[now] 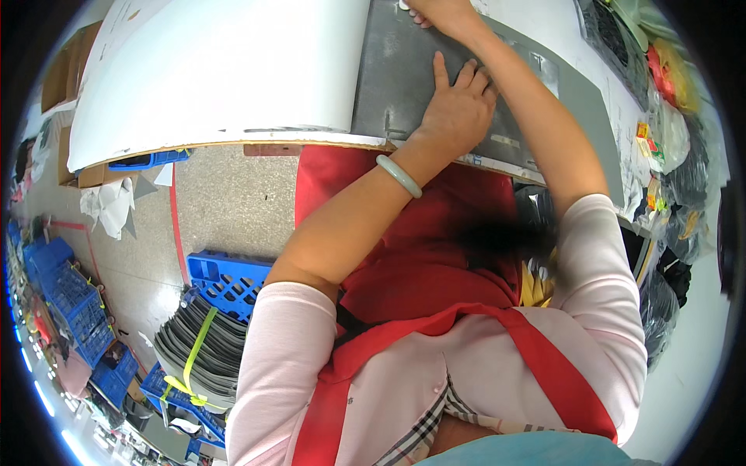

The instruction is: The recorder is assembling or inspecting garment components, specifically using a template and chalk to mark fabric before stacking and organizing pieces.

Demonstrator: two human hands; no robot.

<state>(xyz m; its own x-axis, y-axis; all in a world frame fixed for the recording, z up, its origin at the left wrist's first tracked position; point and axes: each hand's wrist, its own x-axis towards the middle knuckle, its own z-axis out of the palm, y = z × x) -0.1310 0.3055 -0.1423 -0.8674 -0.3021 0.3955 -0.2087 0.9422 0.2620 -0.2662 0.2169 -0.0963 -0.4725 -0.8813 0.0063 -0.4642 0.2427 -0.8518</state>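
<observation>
A flat dark grey panel (392, 74) lies on the white table (225, 70), near its front edge. My left hand (458, 105) presses flat on the panel's near part, fingers together and pointing away; a pale green bangle (399, 175) sits on that wrist. My right hand (439, 12) reaches to the panel's far edge at the top of the view; its fingers are cut off by the frame, so its grip is unclear. I wear a pink top and a red apron (420, 241).
Blue plastic crates (225, 279) stand on the floor to my left, with a strapped stack of dark grey sheets (198, 349) on them. More blue crates (66, 303) sit farther left. Cardboard boxes (66, 66) are at the upper left; bags and packets (668, 132) crowd the right.
</observation>
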